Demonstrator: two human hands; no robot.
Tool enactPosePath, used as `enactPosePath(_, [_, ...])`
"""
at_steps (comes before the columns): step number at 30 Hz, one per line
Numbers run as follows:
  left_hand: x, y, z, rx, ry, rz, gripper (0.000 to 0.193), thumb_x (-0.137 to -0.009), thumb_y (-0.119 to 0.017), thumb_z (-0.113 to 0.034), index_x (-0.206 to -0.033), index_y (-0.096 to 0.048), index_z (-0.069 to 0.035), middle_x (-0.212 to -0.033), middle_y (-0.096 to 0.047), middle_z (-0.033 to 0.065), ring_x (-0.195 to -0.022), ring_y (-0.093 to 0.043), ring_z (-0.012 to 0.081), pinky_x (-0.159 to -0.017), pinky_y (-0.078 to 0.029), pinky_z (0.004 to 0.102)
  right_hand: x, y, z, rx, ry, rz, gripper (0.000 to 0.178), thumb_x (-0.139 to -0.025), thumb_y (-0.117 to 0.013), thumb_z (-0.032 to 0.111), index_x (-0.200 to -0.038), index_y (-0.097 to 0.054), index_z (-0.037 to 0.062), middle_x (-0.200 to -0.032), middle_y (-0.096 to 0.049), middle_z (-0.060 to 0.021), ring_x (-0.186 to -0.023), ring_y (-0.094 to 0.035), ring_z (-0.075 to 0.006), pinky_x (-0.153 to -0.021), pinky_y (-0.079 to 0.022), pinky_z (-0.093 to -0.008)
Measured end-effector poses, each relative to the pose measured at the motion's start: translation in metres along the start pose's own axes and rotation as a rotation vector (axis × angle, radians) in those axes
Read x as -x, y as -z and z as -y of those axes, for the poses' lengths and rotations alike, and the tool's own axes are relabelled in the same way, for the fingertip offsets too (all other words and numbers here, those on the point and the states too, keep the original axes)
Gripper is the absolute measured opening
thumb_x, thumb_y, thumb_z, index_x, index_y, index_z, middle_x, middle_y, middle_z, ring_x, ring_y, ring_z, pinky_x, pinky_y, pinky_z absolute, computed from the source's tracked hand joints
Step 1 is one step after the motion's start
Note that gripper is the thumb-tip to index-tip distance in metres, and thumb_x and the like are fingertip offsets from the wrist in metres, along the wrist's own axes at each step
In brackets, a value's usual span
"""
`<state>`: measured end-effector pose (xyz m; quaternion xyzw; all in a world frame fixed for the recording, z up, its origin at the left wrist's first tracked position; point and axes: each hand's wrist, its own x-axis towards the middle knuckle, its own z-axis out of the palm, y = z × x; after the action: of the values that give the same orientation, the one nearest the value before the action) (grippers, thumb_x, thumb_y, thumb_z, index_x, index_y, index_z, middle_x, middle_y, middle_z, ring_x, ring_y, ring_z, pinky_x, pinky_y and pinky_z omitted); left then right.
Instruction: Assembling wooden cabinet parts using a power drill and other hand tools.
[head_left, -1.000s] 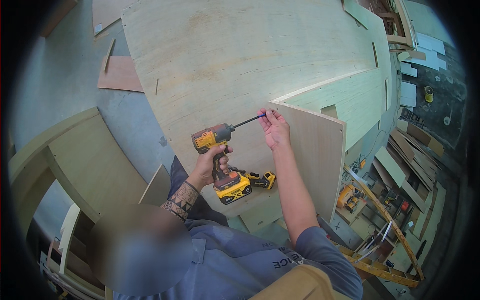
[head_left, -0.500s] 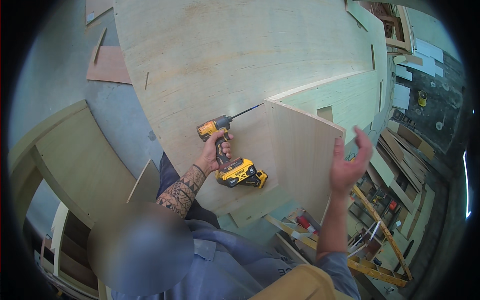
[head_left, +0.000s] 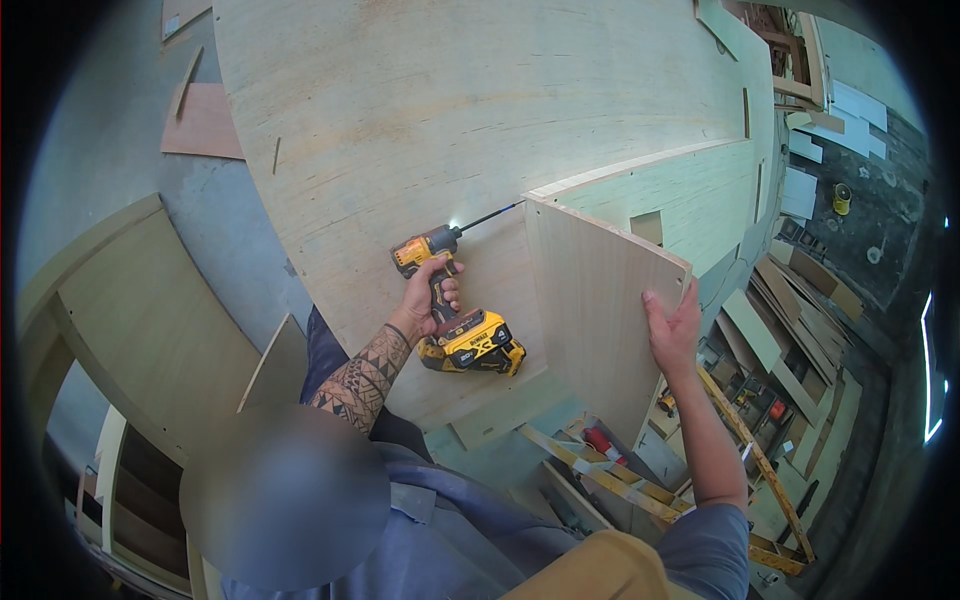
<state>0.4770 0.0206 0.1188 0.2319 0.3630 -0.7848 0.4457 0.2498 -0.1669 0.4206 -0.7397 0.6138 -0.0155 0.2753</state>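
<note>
A yellow and black cordless impact driver (head_left: pixel 424 250) is wrapped in the fingers of my left hand (head_left: pixel 430 295), which has a tattooed forearm behind it. The long thin bit (head_left: pixel 490 217) points up and right, its tip at the upper left corner of an upright plywood panel (head_left: pixel 598 300). My right hand (head_left: pixel 674 335) grips that panel's right edge, thumb on the near face and fingers mostly hidden behind. The panel meets a second standing board (head_left: pixel 695 185) at the corner; both rise from a large plywood sheet (head_left: pixel 420 110).
A yellow ladder (head_left: pixel 745 440) and a red tool (head_left: pixel 603 443) stand below the panel at right. Wood offcuts (head_left: pixel 800 310) are piled farther right. At left is a curved-looking plywood cabinet (head_left: pixel 150 300), with a brown board (head_left: pixel 205 122) on the floor beyond.
My right hand has come down from beside the panel's edge and closed on it. The driver has stayed at the corner, with only a slight shift in the view.
</note>
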Motion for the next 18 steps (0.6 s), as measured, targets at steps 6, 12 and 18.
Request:
enactPosePath(6, [0.0, -0.001, 0.003, -0.009, 0.026, -0.031, 0.028, -0.099, -0.061, -0.039, -0.103, -0.061, -0.012, -0.063, -0.052, -0.0072, -0.051, -0.05, 0.0077, -0.052, -0.047, 0.0288, -0.001, -0.004, 0.003, 0.038, 0.028, -0.031, 0.032, -0.098, -0.069, 0.01, -0.122, -0.052, -0.0028, -0.104, -0.071, -0.0201, -0.094, -0.072, -0.0277, -0.084, -0.055, -0.0373])
enactPosePath(12, [-0.001, -0.005, -0.001, -0.068, -0.007, -0.081, 0.026, -0.099, -0.062, -0.037, -0.097, -0.058, -0.011, -0.063, -0.048, -0.0062, -0.05, -0.049, 0.0091, -0.051, -0.047, 0.0297, -0.001, -0.003, 0.003, -0.076, 0.034, -0.003, 0.032, -0.097, -0.069, 0.009, -0.122, -0.052, -0.003, -0.101, -0.072, -0.0202, -0.092, -0.073, -0.0253, -0.082, -0.056, -0.0365])
enactPosePath(18, [0.0, -0.011, -0.001, -0.093, -0.035, -0.109, 0.027, -0.099, -0.063, -0.037, -0.096, -0.058, -0.01, -0.063, -0.047, -0.0056, -0.051, -0.048, 0.0097, -0.051, -0.047, 0.0301, 0.0, -0.001, 0.004, -0.052, 0.05, 0.002, 0.032, -0.097, -0.069, 0.008, -0.121, -0.052, -0.0036, -0.099, -0.073, -0.0209, -0.089, -0.075, -0.0277, -0.077, -0.057, -0.0364])
